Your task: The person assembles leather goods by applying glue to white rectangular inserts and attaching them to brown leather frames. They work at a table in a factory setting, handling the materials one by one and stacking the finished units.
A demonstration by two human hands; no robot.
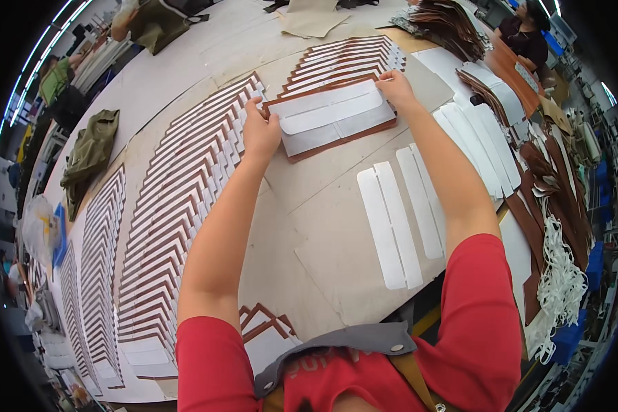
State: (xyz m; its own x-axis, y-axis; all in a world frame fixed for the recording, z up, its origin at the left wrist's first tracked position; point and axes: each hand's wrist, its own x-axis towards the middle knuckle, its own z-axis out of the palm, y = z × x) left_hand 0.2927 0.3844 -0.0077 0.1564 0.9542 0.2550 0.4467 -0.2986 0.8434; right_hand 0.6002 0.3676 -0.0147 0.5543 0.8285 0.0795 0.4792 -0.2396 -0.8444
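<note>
Both of my hands hold a brown panel backed with white pieces (333, 130) at the far middle of the table. My left hand (259, 134) pinches its left edge near the upper corner. At the upper right corner, my right hand (396, 90) grips it between thumb and fingers. Just beyond the panel lies a row of overlapping brown-edged white panels (343, 62). A longer overlapping row (178, 185) runs toward me along my left forearm. Near my right forearm, white slotted strips (390, 226) lie flat on the table.
More white strips (477, 147) are fanned out at the right. Brown leather pieces (546, 168) and a tangle of white cord (559, 288) lie along the right edge. Olive fabric (93, 147) sits at the left. Other people (525, 34) are around the table's far side.
</note>
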